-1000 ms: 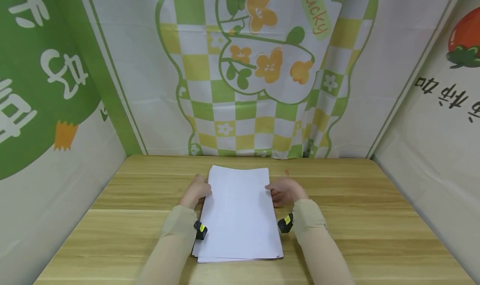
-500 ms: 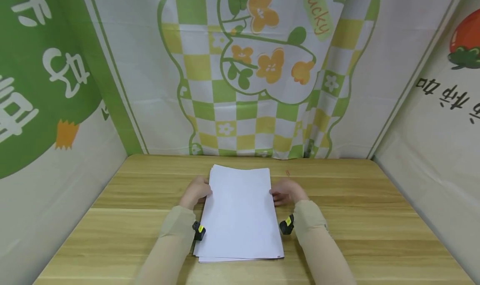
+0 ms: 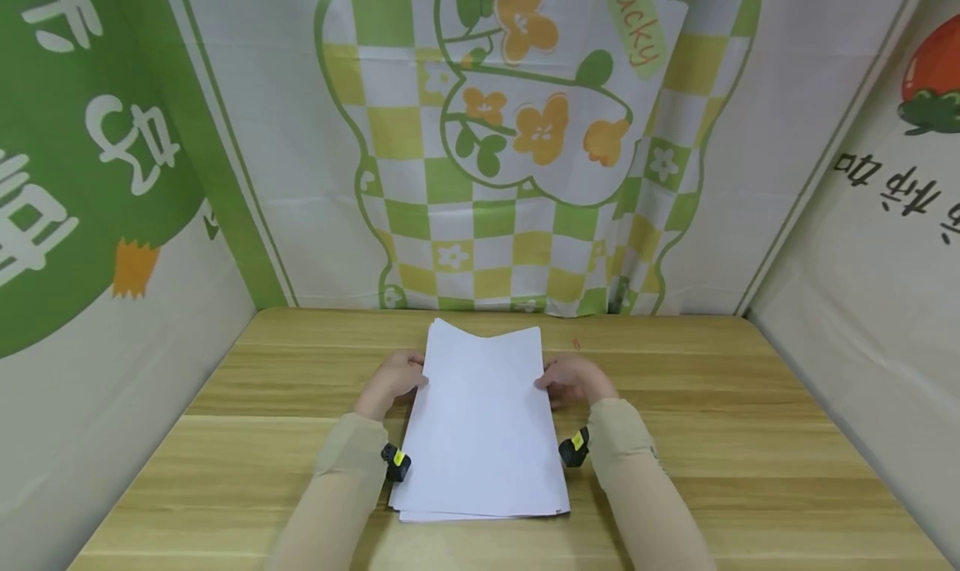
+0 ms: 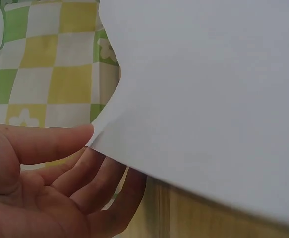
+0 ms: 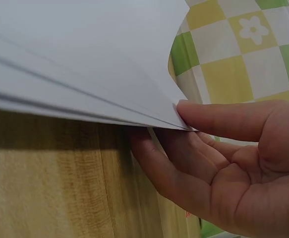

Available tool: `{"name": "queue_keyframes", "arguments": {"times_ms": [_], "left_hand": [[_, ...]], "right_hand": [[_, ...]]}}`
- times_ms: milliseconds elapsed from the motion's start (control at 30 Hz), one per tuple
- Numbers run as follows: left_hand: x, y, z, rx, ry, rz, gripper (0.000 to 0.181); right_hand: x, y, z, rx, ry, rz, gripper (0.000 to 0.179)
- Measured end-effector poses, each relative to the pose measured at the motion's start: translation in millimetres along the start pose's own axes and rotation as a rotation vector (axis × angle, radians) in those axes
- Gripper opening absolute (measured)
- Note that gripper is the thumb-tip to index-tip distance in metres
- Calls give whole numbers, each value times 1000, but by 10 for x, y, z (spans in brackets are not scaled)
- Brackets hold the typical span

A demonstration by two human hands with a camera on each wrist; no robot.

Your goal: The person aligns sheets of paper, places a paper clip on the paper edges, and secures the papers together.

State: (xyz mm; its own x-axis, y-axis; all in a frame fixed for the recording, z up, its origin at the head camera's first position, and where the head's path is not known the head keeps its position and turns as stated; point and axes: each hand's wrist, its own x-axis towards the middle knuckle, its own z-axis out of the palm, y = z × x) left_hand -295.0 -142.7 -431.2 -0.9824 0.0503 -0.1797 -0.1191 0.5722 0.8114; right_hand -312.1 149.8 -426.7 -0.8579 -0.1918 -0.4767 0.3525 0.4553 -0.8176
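Note:
A loose stack of white paper sheets [image 3: 483, 429] lies lengthwise on the wooden table, its far end bent so the two side edges rise and the middle sags. My left hand [image 3: 393, 381] pinches the left edge near the far end; in the left wrist view the thumb [image 4: 60, 141] is on top and the other fingers are tucked underneath. On the opposite edge my right hand [image 3: 576, 379] does the same, its thumb [image 5: 218, 118] pressing on top. Several sheet edges show slightly fanned in the right wrist view. The fingertips below the paper are hidden.
A small red paper clip [image 3: 576, 344] lies on the wooden table [image 3: 712, 438] beyond my right hand. Behind the table hangs a green-and-yellow checked curtain [image 3: 491, 246]. Printed cloth walls [image 3: 862, 288] stand at both sides.
The far end of the paper stack has risen at its corners, deepening the sag between them. My right thumb has shifted inward over the edge.

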Motion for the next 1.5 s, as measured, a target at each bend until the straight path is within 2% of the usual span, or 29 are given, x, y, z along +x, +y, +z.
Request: {"name": "queue_keyframes", "arguments": {"times_ms": [200, 367, 467, 600, 733, 833, 1233, 1500], "left_hand": [[-17, 29, -14, -6, -24, 16, 43], [-15, 25, -25, -23, -47, 45, 40], [-5, 17, -36, -51, -68, 60, 42], [1, 18, -58, -96, -86, 45, 47], [-10, 39, -73, -138, -97, 25, 48], [-17, 52, -72, -158, -107, 25, 48], [-66, 47, -63, -230, -74, -4, 46], [-70, 48, -75, -280, -74, 2, 45]], "right_hand": [[-33, -4, -19, -22, -18, -31, 26], [-31, 36, -47, 14, -40, -43, 28], [-21, 61, -64, 66, -63, -40, 45], [-13, 71, -82, 124, -89, -35, 69], [-5, 72, -97, 129, -72, -30, 77], [-7, 78, -107, 116, -58, -36, 78], [-65, 91, -113, 79, 12, -73, 72], [-94, 84, -110, 59, 31, -147, 64]]}}
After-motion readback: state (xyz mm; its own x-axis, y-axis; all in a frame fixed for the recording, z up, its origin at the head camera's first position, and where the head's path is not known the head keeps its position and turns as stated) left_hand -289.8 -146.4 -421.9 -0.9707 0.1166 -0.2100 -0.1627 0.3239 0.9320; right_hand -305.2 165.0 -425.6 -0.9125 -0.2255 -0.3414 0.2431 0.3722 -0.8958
